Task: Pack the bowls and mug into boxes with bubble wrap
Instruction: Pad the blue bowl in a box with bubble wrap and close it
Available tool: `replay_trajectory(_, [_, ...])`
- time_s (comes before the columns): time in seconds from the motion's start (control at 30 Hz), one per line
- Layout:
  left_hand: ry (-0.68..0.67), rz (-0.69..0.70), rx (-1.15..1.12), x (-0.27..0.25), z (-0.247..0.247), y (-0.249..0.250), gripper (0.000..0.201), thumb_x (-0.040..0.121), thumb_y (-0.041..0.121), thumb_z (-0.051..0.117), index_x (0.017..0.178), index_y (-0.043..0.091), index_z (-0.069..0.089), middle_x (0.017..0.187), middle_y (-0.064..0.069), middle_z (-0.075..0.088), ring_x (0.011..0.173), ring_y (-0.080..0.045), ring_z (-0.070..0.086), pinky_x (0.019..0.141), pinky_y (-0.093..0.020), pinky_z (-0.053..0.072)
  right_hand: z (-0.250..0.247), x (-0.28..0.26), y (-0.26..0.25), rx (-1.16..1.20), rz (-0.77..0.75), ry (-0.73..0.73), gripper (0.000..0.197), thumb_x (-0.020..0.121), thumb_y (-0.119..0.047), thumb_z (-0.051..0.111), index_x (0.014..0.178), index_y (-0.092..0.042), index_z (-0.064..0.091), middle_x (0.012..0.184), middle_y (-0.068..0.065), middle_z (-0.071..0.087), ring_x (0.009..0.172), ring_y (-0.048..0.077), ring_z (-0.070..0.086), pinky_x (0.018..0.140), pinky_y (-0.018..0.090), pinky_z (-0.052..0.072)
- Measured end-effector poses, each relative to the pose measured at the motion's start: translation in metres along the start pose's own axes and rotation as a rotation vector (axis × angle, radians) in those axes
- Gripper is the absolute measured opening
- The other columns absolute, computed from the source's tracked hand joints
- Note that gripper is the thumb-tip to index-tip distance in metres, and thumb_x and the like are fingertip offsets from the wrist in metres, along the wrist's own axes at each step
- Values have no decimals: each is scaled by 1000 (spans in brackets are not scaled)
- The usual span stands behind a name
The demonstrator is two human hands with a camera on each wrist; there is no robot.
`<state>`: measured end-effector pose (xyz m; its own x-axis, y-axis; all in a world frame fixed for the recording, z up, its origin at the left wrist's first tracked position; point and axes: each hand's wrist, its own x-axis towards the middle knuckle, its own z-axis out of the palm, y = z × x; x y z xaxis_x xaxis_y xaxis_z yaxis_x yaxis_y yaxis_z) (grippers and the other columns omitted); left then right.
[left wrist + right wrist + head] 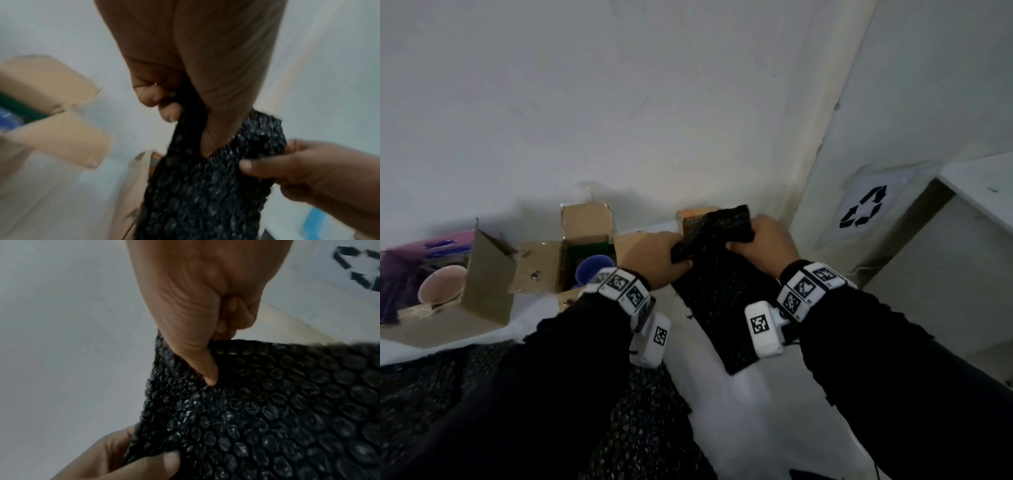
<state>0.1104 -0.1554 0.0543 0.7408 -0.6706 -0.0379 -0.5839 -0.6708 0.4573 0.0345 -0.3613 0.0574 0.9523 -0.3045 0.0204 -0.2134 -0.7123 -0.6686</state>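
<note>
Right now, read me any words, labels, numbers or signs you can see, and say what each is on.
No readable words or numbers anywhere.
Recycling symbol: black arrows, no text, on a white sheet on the wall.
Small box label: too blurred.
Purple box print: too blurred.
Wristband markers: coded squares, no text.

Person is wearing long black knit sleeves point(558, 359) on both arms, cuffs slightly frayed. Each wrist is carrying a white band of square blocks point(810, 291) printed with black-and-white fiducial tags, plus a white rounded camera housing point(763, 329) hanging underneath, also showing one tag. Both hands are showing bare, no gloves.
</note>
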Motion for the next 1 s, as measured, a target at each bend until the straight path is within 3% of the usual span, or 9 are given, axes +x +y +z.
replay_trajectory(0.1, [57,-13,-58,11,-43,14,12,82,27,69,90,19,63,84,-1,61,82,-21,59,72,-29,44,-26,17,-23,-40,-8,96,22,80,-26,73,67,-15,58,80,6,68,79,25,65,66,30,45])
replay_trajectory(0.17, [192,-7,-34,19,-68,21,12,81,23,69,88,17,62,81,-1,60,79,-22,57,69,-29,41,-39,28,-33,117,-25,130,8,79,-23,72,74,-19,67,76,4,71,75,23,69,71,36,54])
replay_trajectory(0.23, [355,14,-29,26,-85,29,15,79,17,67,92,17,60,87,-2,62,75,-21,54,67,-29,41,-46,36,-41,332,-51,185,13,77,-16,72,72,-27,68,69,-4,70,69,18,69,73,42,58])
replay_trajectory(0.37, [683,163,-109,33,-94,40,20,71,6,59,90,12,58,96,-6,59,79,-22,56,69,-35,48,-56,42,-53,474,-271,367,14,82,-11,70,90,-18,61,84,-10,67,82,5,64,78,26,50])
replay_trajectory(0.47, [757,271,-121,34,-85,42,21,69,7,64,87,11,54,108,-2,54,84,-13,53,67,-29,49,-55,40,-52,574,-420,394,23,89,-15,64,106,-10,49,103,-1,62,99,12,63,89,26,49])
replay_trajectory(0.63, [709,333,-74,23,-40,28,21,74,9,68,88,12,53,126,-3,47,88,-15,58,69,-25,52,-32,39,-17,422,-508,382,28,90,-23,53,108,-3,54,112,7,57,106,10,56,94,21,44])
replay_trajectory(0.77, [455,212,32,18,21,-4,19,80,20,68,94,12,58,131,2,46,76,-17,61,64,-32,55,10,33,36,-30,-447,308,31,91,-37,50,106,-13,62,111,2,55,105,22,44,89,28,39])
replay_trajectory(0.9, [137,48,196,18,59,-20,25,90,31,57,105,15,69,133,3,48,95,-22,60,77,-36,52,38,24,67,-401,-430,201,17,77,-39,60,83,-24,65,89,-9,64,96,27,47,76,38,42])
replay_trajectory(1.0, [93,71,443,22,68,-18,26,94,34,51,112,25,67,126,5,53,114,-22,44,91,-34,42,49,27,74,-524,-453,95,23,67,-22,68,87,-23,59,76,-6,65,88,27,52,69,38,42])
